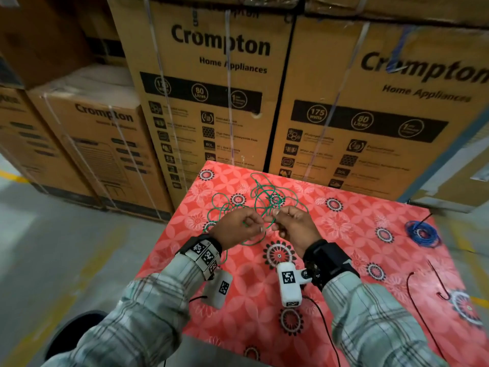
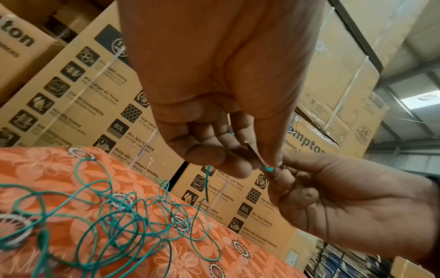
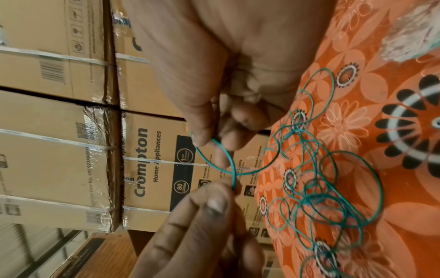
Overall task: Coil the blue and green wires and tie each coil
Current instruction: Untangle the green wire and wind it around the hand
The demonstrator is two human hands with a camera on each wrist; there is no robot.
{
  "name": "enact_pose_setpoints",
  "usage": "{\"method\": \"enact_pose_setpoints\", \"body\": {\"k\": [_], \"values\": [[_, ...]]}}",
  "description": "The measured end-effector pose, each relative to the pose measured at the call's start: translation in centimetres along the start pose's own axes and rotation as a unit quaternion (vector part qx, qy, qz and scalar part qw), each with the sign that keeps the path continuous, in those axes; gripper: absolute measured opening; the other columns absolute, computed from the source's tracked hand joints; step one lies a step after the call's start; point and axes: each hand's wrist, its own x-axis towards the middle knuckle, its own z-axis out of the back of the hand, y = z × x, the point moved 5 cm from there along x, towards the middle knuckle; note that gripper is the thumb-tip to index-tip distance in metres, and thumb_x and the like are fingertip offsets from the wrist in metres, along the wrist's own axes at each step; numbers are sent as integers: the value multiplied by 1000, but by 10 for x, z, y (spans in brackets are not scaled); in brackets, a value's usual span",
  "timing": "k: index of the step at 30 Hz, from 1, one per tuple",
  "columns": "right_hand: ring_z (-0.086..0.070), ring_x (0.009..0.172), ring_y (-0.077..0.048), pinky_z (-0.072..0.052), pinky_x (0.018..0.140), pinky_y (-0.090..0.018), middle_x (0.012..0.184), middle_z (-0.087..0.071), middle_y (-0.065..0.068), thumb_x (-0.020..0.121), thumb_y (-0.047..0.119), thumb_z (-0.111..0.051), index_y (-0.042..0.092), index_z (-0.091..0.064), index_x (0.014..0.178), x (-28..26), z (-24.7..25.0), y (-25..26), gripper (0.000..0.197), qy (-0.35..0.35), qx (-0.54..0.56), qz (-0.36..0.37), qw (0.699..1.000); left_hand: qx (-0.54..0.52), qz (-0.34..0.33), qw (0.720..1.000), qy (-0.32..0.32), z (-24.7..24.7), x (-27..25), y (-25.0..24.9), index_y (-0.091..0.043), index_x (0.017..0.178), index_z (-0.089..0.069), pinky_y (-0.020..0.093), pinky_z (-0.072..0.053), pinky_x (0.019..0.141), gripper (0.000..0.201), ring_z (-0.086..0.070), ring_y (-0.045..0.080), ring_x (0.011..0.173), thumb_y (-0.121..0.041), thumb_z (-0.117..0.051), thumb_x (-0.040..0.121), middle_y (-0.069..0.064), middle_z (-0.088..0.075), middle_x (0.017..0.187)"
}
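A loose tangle of green wire (image 1: 264, 197) lies on the far half of the red flowered table (image 1: 238, 319). My left hand (image 1: 258, 225) and right hand (image 1: 275, 215) meet just above its near edge, each pinching the green wire. In the left wrist view my left hand (image 2: 263, 166) pinches a bare-tipped end of the green wire (image 2: 269, 169) against the right hand (image 2: 284, 175). In the right wrist view my right hand (image 3: 209, 145) holds a small loop of green wire (image 3: 221, 156), and my left hand (image 3: 228, 187) pinches where it crosses. The blue wire (image 1: 423, 233) lies coiled at the right edge.
Tall cardboard boxes (image 1: 211, 102) stand right behind the table's far edge. Thin black wires (image 1: 412, 292) lie on the cloth at the right, near the blue coil. Grey floor (image 1: 53, 247) with yellow lines is to the left.
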Motion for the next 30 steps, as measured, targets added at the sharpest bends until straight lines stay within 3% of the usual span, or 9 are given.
{"method": "enact_pose_setpoints", "body": {"k": [3,6,8,13,16,19,21,25,30], "values": [[-46,55,-12,-31,45,-20,78,-64,-15,92,21,-62,9,-64,79,0,15,16,18,-17,-60,25,998,22,-35,999,31,-1,5,-19,-24,74,-62,27,-43,60,10,-54,13,60,-16,-62,80,-1,-60,66],[-42,56,-12,-32,47,-22,78,-65,-8,96,22,-56,7,-67,91,-6,40,32,19,-70,-65,49,994,-11,-35,999,35,-1,12,-38,-19,78,-58,16,-41,53,19,-53,1,50,-5,-57,91,-8,-58,62],[-45,61,-12,-36,51,-21,86,-61,-4,96,15,-54,13,-63,104,-12,57,43,12,-102,-88,75,988,-58,-26,997,44,-5,17,-55,-14,82,-53,14,-41,50,21,-53,0,48,-1,-47,97,-6,-56,62],[-54,58,-2,-40,50,-16,112,-62,0,90,-8,-48,17,-54,122,-24,64,72,41,-69,-136,140,978,-112,-47,992,34,-22,29,-108,-13,87,-49,16,-35,44,20,-53,5,44,-9,-38,103,-3,-52,59],[-56,61,-10,-38,52,-24,112,-68,2,96,1,-45,19,-61,118,-29,63,84,32,-16,-92,125,988,-147,-46,988,25,-26,36,-140,-13,87,-47,19,-37,46,20,-55,8,46,-13,-35,104,-2,-52,60],[-49,61,-9,-36,54,-20,96,-71,-3,102,19,-43,11,-64,112,-35,74,92,24,15,-59,128,990,-200,-47,978,-21,-24,45,-170,-12,87,-46,17,-38,45,22,-58,8,47,-13,-33,104,0,-54,64],[-47,60,-5,-37,57,-17,82,-64,-5,100,12,-47,0,-61,99,-40,84,93,19,29,-100,149,983,-256,-48,963,-63,-17,49,-187,-11,87,-47,15,-40,42,22,-59,7,47,-13,-34,104,0,-56,63],[-49,66,-13,-40,64,-22,71,-59,4,97,16,-54,9,-60,87,-52,102,87,13,82,-128,146,978,-322,-43,936,-135,-3,53,-209,-15,89,-48,13,-44,45,21,-62,4,49,-17,-35,105,-5,-65,59],[-48,62,-3,-39,61,-17,67,-56,11,96,-2,-49,5,-60,79,-68,128,123,21,-6,-146,228,963,-273,27,957,-90,-13,48,-204,-8,111,-55,17,-47,50,19,-63,7,54,-10,-37,103,0,-68,69]]}}
